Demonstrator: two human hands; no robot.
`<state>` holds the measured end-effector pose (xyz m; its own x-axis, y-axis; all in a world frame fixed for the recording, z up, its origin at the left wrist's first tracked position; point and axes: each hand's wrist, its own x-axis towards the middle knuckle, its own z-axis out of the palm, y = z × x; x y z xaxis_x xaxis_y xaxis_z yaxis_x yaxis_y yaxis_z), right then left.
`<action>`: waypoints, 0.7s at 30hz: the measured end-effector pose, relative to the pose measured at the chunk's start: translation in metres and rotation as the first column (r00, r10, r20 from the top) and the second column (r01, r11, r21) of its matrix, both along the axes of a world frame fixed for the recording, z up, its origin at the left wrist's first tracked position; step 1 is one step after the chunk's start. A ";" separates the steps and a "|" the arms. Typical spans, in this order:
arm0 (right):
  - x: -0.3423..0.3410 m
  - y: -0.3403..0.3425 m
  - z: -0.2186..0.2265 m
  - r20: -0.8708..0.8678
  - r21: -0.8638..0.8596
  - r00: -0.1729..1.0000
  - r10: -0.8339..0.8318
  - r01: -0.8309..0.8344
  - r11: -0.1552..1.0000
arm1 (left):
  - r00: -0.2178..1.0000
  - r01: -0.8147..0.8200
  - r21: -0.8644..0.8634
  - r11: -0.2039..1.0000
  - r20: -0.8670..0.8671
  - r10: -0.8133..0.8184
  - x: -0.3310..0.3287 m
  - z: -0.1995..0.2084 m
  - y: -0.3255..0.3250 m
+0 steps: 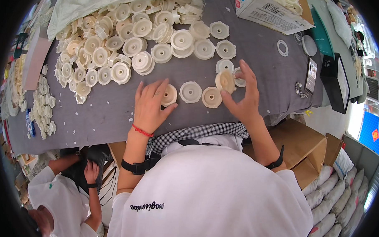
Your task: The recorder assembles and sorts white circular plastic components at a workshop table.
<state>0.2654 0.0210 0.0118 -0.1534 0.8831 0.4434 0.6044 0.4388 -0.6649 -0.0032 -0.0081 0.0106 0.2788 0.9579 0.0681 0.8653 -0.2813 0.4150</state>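
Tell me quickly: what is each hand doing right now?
Left hand: open, fingers resting on a cream disc.
Right hand: fingers closed on a tilted cream disc.

You're seated at a table covered in grey cloth point(262, 75) that spans the upper half of the view. Beyond its right edge, brown cardboard boxes point(307, 149) stand on the floor, and white filled sacks point(341, 195) are stacked just beside them. Further right, bright daylight falls on a pale floor point(329, 119) near a blue panel point(370, 133).
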 end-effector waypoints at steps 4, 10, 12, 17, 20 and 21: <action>-0.002 -0.024 -0.003 -0.143 0.001 0.988 0.050 -0.050 0.999 | 1.000 0.007 -0.021 1.000 0.017 -0.006 0.000 0.001 0.001; -0.010 -0.028 -0.020 0.305 -0.145 0.932 0.198 -0.161 0.976 | 1.000 -0.022 -0.059 0.998 0.017 0.023 -0.001 0.005 -0.003; -0.014 -0.027 -0.014 0.235 -0.104 0.962 0.140 -0.118 0.988 | 0.999 -0.040 -0.071 0.997 0.016 0.041 -0.001 0.003 -0.004; -0.016 -0.019 -0.019 0.316 -0.163 0.916 0.248 -0.205 0.965 | 0.990 -0.024 0.032 0.999 0.141 0.019 -0.006 0.003 -0.001; -0.016 -0.021 -0.020 0.066 -0.270 0.983 0.174 -0.150 0.951 | 0.352 0.023 -0.425 0.905 0.850 0.391 -0.007 0.011 -0.008; -0.017 -0.022 -0.019 -0.194 -0.378 0.981 0.023 -0.096 0.921 | 0.124 0.200 -0.496 0.845 0.868 0.481 -0.016 0.011 -0.008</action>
